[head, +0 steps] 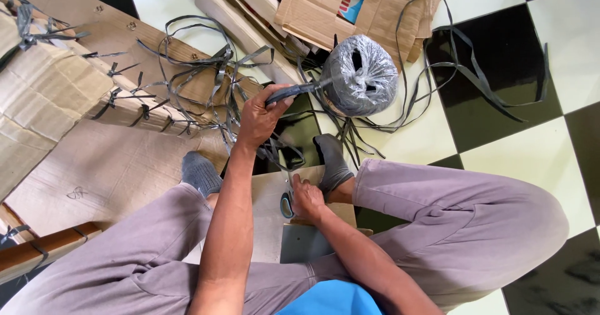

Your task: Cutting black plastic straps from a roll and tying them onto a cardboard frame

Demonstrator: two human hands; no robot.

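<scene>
The left hand (261, 116) is gripping a strap (294, 92) coming from the roll (361, 74); the right hand (306, 196) is closing on scissors (287, 204). The taut strap may be slipping and the blades nicking fingers.

scissors (287, 204): blades hidden under right hand (307, 196), only a handle loop shows | strap roll (360, 75): wrap blurred, far side hidden | cardboard sheets (44, 90): cut off at left picture edge | strap offcuts (187, 71): tangled, count indeterminable

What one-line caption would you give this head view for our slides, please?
Seated on a checkered floor, the left hand pulls grey strap from a wrapped roll while the right hand holds scissors.
</scene>
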